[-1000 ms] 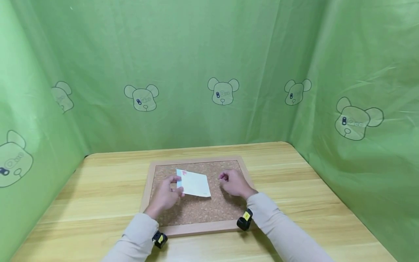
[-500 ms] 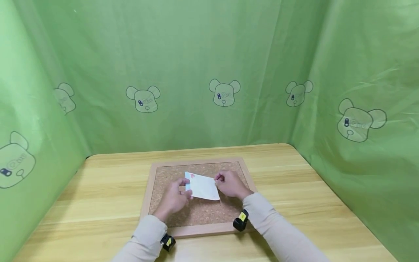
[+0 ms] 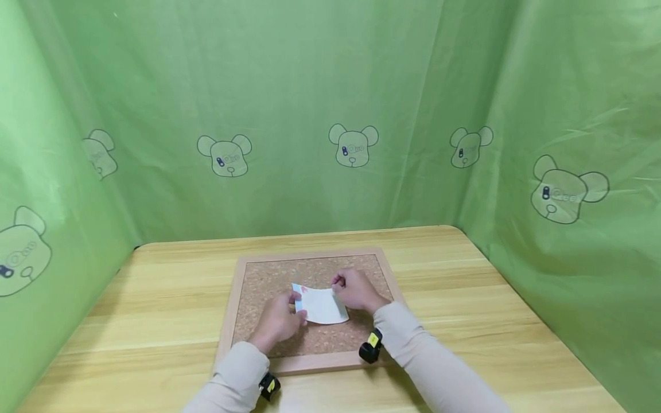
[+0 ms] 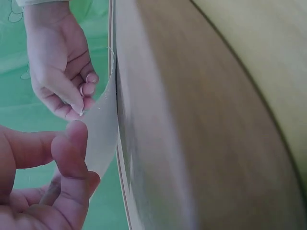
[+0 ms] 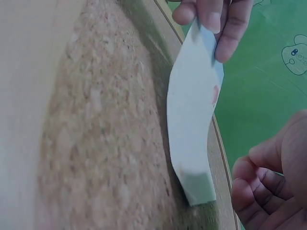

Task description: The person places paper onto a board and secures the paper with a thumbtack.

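Observation:
A white paper note [image 3: 322, 307] with a light-blue left edge and a small red print is over a wood-framed cork board [image 3: 330, 339]. My left hand [image 3: 279, 320] pinches its left edge between thumb and fingers. In the right wrist view the note [image 5: 192, 110] bows, its near end low against the cork. My right hand [image 3: 356, 291] is at the note's upper right corner, fingers curled and thumb pressed to them. A tiny pale pin-like thing [image 4: 81, 113] shows at its fingertips in the left wrist view; its exact kind is too small to tell.
The cork board lies flat on a light wooden table [image 3: 465, 287]. Green curtains [image 3: 289, 86] with printed bear heads enclose the back and both sides. Each wrist wears a small black camera, such as the one on the right wrist [image 3: 370, 346].
The left hand has brought the note rightward and down onto the cork. The right hand has moved left, from beside the note to its upper right corner. The note now bends.

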The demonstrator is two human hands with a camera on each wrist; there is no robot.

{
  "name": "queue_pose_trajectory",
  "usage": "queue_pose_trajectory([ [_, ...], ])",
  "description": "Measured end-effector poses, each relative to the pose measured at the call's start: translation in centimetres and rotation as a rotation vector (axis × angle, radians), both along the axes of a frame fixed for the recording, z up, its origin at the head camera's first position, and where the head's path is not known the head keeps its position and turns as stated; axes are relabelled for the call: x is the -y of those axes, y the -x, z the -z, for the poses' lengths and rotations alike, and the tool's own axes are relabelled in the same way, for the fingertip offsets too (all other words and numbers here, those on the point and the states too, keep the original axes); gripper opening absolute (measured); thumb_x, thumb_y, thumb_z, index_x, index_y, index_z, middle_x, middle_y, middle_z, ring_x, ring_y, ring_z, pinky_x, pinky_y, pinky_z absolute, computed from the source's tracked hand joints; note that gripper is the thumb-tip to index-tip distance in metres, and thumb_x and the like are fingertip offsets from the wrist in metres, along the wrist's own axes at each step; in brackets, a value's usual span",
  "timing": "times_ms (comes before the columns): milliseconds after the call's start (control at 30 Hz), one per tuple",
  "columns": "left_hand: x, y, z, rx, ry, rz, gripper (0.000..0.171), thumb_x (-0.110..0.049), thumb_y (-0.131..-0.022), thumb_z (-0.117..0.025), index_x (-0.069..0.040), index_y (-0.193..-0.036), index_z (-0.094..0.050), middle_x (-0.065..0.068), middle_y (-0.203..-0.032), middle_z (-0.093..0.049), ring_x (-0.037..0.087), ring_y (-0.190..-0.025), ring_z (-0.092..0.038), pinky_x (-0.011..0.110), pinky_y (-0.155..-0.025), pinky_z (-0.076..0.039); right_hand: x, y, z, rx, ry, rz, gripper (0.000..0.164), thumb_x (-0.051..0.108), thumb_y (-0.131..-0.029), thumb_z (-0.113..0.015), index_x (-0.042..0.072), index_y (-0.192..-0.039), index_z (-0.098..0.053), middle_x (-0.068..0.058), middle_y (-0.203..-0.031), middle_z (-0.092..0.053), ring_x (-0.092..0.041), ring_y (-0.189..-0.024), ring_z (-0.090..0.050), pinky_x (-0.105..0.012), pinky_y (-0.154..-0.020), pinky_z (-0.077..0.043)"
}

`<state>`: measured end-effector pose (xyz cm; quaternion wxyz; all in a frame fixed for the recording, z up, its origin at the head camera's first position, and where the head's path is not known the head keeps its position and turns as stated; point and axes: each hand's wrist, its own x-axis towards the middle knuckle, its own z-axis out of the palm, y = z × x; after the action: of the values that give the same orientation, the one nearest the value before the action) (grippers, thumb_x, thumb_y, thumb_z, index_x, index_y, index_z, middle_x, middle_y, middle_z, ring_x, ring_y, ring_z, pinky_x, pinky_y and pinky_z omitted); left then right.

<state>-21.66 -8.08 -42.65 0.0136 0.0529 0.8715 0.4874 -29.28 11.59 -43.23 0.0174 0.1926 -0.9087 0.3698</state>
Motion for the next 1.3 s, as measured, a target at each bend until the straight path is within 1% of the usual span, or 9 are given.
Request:
queue_pose_trajectory([
  [133, -0.1, -0.1, 0.1, 0.025, 0.029, 0.002, 0.036, 0.001, -0.087, -0.067, 0.01, -0.12, -0.055, 0.008, -0.079, -0.065, 0.015, -0.057, -0.062, 0.027, -0.045, -0.05, 0.6, 0.1, 0.1, 0.01, 0.007, -0.005, 0.008, -0.004, -0.085, -0.061, 0.004, -0.083, -0.064, 0.0, -0.071, -0.056, -0.013, -0.067, -0.053, -0.024, -0.06, -0.047],
  [200, -0.2, -0.2, 0.2, 0.038, 0.045, 0.003, 0.038, 0.0, -0.087, -0.067, 0.01, -0.122, -0.055, 0.005, -0.074, -0.063, 0.015, -0.054, -0.06, 0.027, -0.045, -0.049, 0.8, 0.2, 0.1, 0.019, 0.007, -0.005, 0.009, -0.004, -0.085, -0.062, 0.005, -0.082, -0.063, 0.0, -0.071, -0.055, -0.013, -0.067, -0.052, -0.024, -0.059, -0.047],
  [300, -0.2, -0.2, 0.4, 0.039, 0.069, 0.008, 0.038, -0.001, -0.088, -0.067, 0.009, -0.123, -0.054, 0.004, -0.072, -0.062, 0.014, -0.05, -0.058, 0.027, -0.044, -0.048, 1.1, 0.2, 0.1, 0.049, 0.009, 0.001, 0.01, -0.004, -0.084, -0.063, 0.005, -0.082, -0.062, -0.001, -0.072, -0.055, -0.013, -0.067, -0.052, -0.024, -0.059, -0.047],
  [433, -0.2, -0.2, 0.6, 0.039, 0.081, 0.015, 0.038, -0.001, -0.088, -0.067, 0.009, -0.123, -0.054, 0.003, -0.069, -0.061, 0.015, -0.05, -0.057, 0.028, -0.044, -0.048, 1.3, 0.4, 0.2, 0.082, 0.006, 0.013, 0.01, -0.005, -0.083, -0.063, 0.005, -0.081, -0.061, -0.001, -0.073, -0.055, -0.013, -0.067, -0.052, -0.024, -0.059, -0.046],
  [533, -0.2, -0.2, 0.7, 0.045, 0.088, 0.015, 0.038, -0.001, -0.088, -0.066, 0.01, -0.123, -0.054, 0.003, -0.068, -0.06, 0.015, -0.05, -0.057, 0.029, -0.045, -0.048, 1.4, 0.5, 0.3, 0.089, -0.003, 0.018, 0.01, -0.005, -0.082, -0.063, 0.005, -0.079, -0.061, -0.001, -0.072, -0.055, -0.013, -0.067, -0.052, -0.024, -0.058, -0.046],
  [667, -0.3, -0.1, 0.8, 0.048, 0.109, 0.005, 0.038, 0.0, -0.087, -0.067, 0.01, -0.122, -0.054, 0.003, -0.067, -0.06, 0.015, -0.049, -0.057, 0.029, -0.045, -0.048, 1.6, 0.7, 0.5, 0.09, -0.022, 0.026, 0.01, -0.003, -0.084, -0.063, 0.004, -0.078, -0.062, -0.001, -0.07, -0.055, -0.013, -0.065, -0.051, -0.023, -0.057, -0.045],
  [833, -0.2, 0.2, 1.1, 0.036, 0.137, 0.0, 0.037, 0.0, -0.086, -0.068, 0.01, -0.119, -0.055, 0.003, -0.068, -0.059, 0.014, -0.049, -0.057, 0.028, -0.045, -0.048, 1.7, 1.0, 0.8, 0.094, -0.027, 0.041, 0.01, -0.004, -0.083, -0.062, 0.004, -0.077, -0.062, -0.001, -0.069, -0.055, -0.013, -0.064, -0.052, -0.023, -0.057, -0.045],
  [1033, -0.4, 0.3, 1.1, 0.036, 0.133, 0.003, 0.038, 0.001, -0.085, -0.068, 0.011, -0.119, -0.055, 0.003, -0.067, -0.059, 0.013, -0.048, -0.057, 0.027, -0.044, -0.048, 1.9, 1.4, 1.1, 0.081, -0.057, 0.045, 0.01, -0.001, -0.082, -0.063, 0.006, -0.075, -0.063, 0.0, -0.068, -0.056, -0.013, -0.063, -0.052, -0.023, -0.057, -0.045],
  [1300, -0.5, 0.4, 1.0, 0.019, 0.177, 0.003, 0.037, 0.001, -0.084, -0.07, 0.012, -0.117, -0.056, 0.006, -0.074, -0.058, 0.013, -0.053, -0.057, 0.026, -0.045, -0.048, 2.3, 1.4, 1.1, 0.094, -0.042, 0.065, 0.01, 0.002, -0.082, -0.065, 0.006, -0.074, -0.063, 0.0, -0.068, -0.057, -0.014, -0.064, -0.053, -0.024, -0.058, -0.045],
])
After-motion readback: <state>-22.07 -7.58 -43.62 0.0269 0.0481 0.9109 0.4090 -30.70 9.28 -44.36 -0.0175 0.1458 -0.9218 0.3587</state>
